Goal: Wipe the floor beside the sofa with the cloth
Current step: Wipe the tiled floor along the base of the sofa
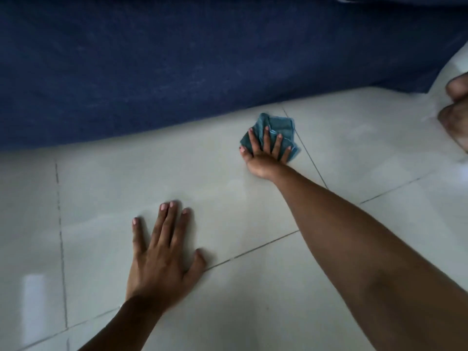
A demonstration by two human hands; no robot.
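A small teal cloth (279, 125) lies crumpled on the pale tiled floor (228, 198), close to the base of the dark blue sofa (177, 67). My right hand (266, 153) presses flat on the cloth with fingers spread, arm stretched forward from the lower right. My left hand (162, 252) rests palm down on a tile nearer to me, fingers apart, holding nothing.
The sofa's lower edge runs across the upper half of the view. Dark grout lines cross the glossy tiles. A person's bare foot (455, 110) stands on the floor at the right edge, beside a white surface (453, 64).
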